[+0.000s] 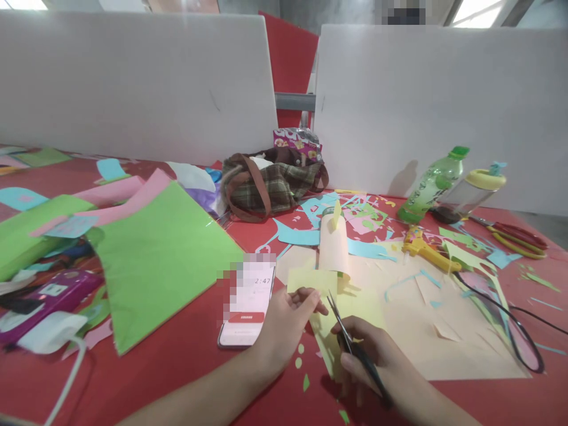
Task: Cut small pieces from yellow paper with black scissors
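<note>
My left hand (284,322) pinches a small pale yellow paper piece (311,280) by its lower edge, just above the red table. My right hand (377,358) grips black-handled scissors (350,340), blades parted and pointing up toward that piece. Under both hands lies a larger yellow sheet (350,319). Directly behind stands a peach paper roll (333,245) with a yellow strip sticking out of its top.
A phone (248,307) showing a timer lies left of my left hand. Green paper sheets (164,254), a plaid bag (270,186), a yellow glue gun (423,248) with black cord, a green bottle (432,186), a yellow-lidded bottle (473,192), red scissors (517,236) and paper scraps cover the table.
</note>
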